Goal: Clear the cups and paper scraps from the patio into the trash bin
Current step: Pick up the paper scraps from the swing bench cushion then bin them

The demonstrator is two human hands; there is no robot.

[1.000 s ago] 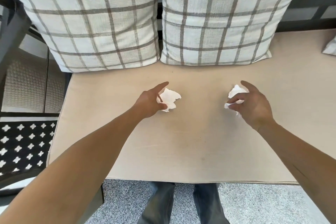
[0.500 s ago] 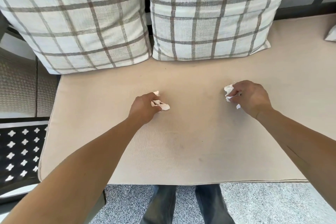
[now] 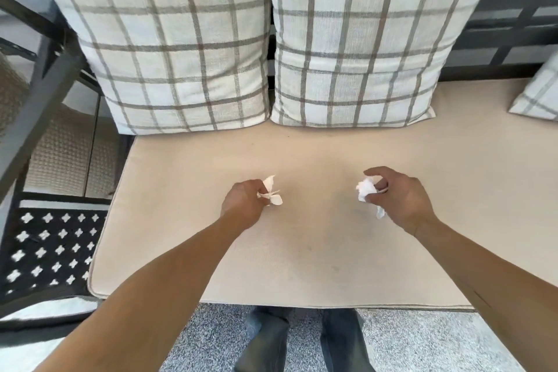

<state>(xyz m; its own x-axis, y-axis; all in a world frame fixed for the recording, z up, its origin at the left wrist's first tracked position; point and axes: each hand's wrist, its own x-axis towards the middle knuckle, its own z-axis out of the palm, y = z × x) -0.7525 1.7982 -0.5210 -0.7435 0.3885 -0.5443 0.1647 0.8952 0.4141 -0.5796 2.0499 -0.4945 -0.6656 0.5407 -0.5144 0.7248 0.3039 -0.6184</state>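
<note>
We look down on a wide beige seat cushion point(image 3: 302, 251) with two big plaid pillows, the left pillow point(image 3: 169, 39) and the right pillow point(image 3: 362, 36), propped side by side along its back edge; the corner of a third pillow point(image 3: 537, 93) shows at the far right. A black metal side table point(image 3: 45, 251) with a star-shaped cutout pattern stands just beside the cushion's left end, and grey speckled carpet point(image 3: 422, 341) runs below its front edge, where our jeans point(image 3: 302, 341) show. Our left hand point(image 3: 241, 205) is closed in a fist, its fingers point(image 3: 259, 187) clamped on a crumpled white paper scrap point(image 3: 271, 193) whose ends stick out to the right. Our right hand point(image 3: 398, 199) has its fingers point(image 3: 377, 174) curled around a second paper scrap point(image 3: 367, 189), with a bit of it hanging below the palm. Compared with a second ago, when both hands were spread over scraps lying flat on the cushion, the papers are now bunched small inside the grips and seem raised off the fabric, and both hands sit nearer the front edge.
</note>
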